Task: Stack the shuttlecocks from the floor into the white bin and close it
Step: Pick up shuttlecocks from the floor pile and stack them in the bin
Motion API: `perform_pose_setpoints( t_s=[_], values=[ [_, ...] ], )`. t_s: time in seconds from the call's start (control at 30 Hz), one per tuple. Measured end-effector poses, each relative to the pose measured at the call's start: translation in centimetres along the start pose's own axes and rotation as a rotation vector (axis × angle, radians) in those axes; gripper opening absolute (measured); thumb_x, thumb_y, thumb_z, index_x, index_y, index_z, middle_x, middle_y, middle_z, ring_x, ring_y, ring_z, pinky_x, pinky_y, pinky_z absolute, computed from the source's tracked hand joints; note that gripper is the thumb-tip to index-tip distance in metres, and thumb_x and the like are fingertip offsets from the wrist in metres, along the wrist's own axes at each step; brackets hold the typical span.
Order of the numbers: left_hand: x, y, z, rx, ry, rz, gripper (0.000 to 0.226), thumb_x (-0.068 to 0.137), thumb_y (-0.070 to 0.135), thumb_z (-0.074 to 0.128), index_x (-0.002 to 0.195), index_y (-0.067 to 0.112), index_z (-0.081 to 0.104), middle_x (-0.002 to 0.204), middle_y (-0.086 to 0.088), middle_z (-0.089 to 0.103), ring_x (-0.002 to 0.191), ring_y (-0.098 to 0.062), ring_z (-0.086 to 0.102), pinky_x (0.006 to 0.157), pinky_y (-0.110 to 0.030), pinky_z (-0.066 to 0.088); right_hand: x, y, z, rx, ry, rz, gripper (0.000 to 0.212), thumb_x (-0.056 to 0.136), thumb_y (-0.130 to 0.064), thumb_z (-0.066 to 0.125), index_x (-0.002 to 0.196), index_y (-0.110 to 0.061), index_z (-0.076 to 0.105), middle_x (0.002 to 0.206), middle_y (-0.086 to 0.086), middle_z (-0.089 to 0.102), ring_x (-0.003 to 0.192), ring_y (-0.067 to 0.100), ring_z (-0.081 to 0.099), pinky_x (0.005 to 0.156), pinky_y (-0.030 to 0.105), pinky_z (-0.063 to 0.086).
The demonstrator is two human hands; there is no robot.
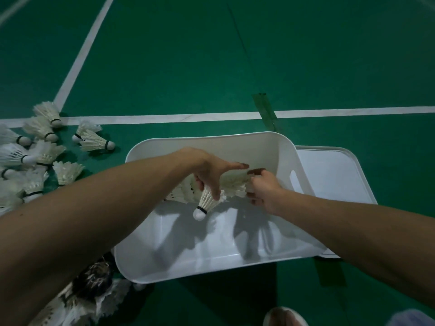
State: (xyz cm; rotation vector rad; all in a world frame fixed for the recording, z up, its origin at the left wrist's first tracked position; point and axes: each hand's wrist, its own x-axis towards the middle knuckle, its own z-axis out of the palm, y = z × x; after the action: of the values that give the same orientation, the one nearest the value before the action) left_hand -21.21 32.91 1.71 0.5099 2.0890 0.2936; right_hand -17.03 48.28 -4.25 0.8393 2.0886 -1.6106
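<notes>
While dim light covers the green court floor (188, 55) with its white lines (164, 117), loose shuttlecocks (35, 149) lie left of the white bin (211, 267). Over the bin, left hand (207, 170) fingers clamp a single shuttlecock (207, 201), cork down. Right hand (263, 190) fingers curl round a feather stack (235, 182) inside the bin. Lid (334, 175) lies flat on the floor just right of the bin.
</notes>
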Motion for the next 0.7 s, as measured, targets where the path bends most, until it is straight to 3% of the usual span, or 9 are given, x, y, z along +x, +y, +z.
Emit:
perform_pose_setpoints(
  t_s=[0.07,0.1,0.17,0.23,0.4,0.5,0.57,0.7],
  values=[
    [-1.2,-0.6,-0.4,-0.115,0.077,0.04,0.11,0.078,0.006,0.076,0.147,0.048,0.002,0.085,-0.004,0.048,0.07,-0.018,0.062,0.057,-0.028,0.056,0.2,0.1,0.1,-0.034,-0.021,0.066,0.032,0.094,-0.015,0.031,0.108,-0.025,0.058,0.1,0.014,0.061,0.075,0.026,0.054,0.059,0.031,0.043],
    [-1.8,-0.9,-0.5,-0.179,0.096,0.05,0.108,0.077,0.006,0.076,0.147,0.048,0.005,0.084,-0.007,0.05,0.069,-0.018,0.061,0.057,-0.027,0.055,0.3,0.1,0.2,-0.049,-0.018,0.078,0.03,0.093,-0.016,0.033,0.109,-0.026,0.056,0.104,0.013,0.061,0.083,0.029,0.058,0.063,0.034,0.047],
    [-3.1,-1.7,-0.3,-0.294,0.066,0.034,0.107,0.075,0.005,0.078,0.146,0.05,0.012,0.097,-0.016,0.055,0.074,-0.021,0.061,0.063,-0.029,0.058,0.4,0.0,0.1,-0.09,0.009,0.062,0.024,0.091,-0.014,0.041,0.111,-0.022,0.05,0.109,0.014,0.06,0.1,0.034,0.06,0.075,0.043,0.053],
    [-4.3,-2.4,0.4,-0.35,0.0,-0.001,0.105,0.074,0.001,0.077,0.145,0.05,0.017,0.108,-0.018,0.054,0.081,-0.023,0.062,0.069,-0.034,0.06,0.9,0.2,-0.1,-0.153,0.061,0.005,0.025,0.087,-0.01,0.05,0.112,-0.013,0.051,0.108,0.016,0.059,0.1,0.035,0.06,0.08,0.042,0.053],
    [-5.9,-3.8,2.1,-0.32,-0.133,-0.133,0.102,0.077,-0.001,0.074,0.145,0.05,0.016,0.089,-0.003,0.053,0.079,-0.023,0.063,0.063,-0.031,0.058,0.8,0.8,-0.4,-0.226,0.121,-0.039,0.007,0.087,-0.007,0.053,0.089,-0.005,0.059,0.075,0.014,0.051,0.065,0.023,0.044,0.053,0.026,0.034],
    [-5.4,-4.3,3.1,-0.32,-0.161,-0.202,0.107,0.077,-0.001,0.074,0.144,0.054,0.011,0.097,-0.004,0.054,0.094,-0.03,0.063,0.072,-0.036,0.058,1.1,0.6,-0.4,-0.054,0.153,0.006,0.011,0.09,-0.003,0.056,0.096,-0.007,0.064,0.081,0.012,0.058,0.07,0.026,0.053,0.063,0.036,0.057],
    [-4.9,-4.5,3.6,-0.288,-0.152,-0.233,0.111,0.077,0.0,0.075,0.143,0.057,0.006,0.102,-0.004,0.052,0.095,-0.029,0.062,0.068,-0.034,0.058,1.4,0.6,-0.3,0.114,0.148,0.053,0.018,0.091,0.001,0.053,0.103,-0.006,0.065,0.087,0.011,0.061,0.07,0.024,0.056,0.057,0.027,0.057],
    [-3.9,-5.0,3.8,-0.125,-0.081,-0.23,0.118,0.076,0.006,0.077,0.142,0.059,-0.006,0.125,-0.014,0.053,0.104,-0.031,0.063,0.073,-0.039,0.06,1.6,0.7,0.0,0.066,0.147,-0.033,0.026,0.084,0.015,0.053,0.097,-0.008,0.054,0.11,0.022,0.057,0.093,0.034,0.058,0.056,0.031,0.056]
  ],
)
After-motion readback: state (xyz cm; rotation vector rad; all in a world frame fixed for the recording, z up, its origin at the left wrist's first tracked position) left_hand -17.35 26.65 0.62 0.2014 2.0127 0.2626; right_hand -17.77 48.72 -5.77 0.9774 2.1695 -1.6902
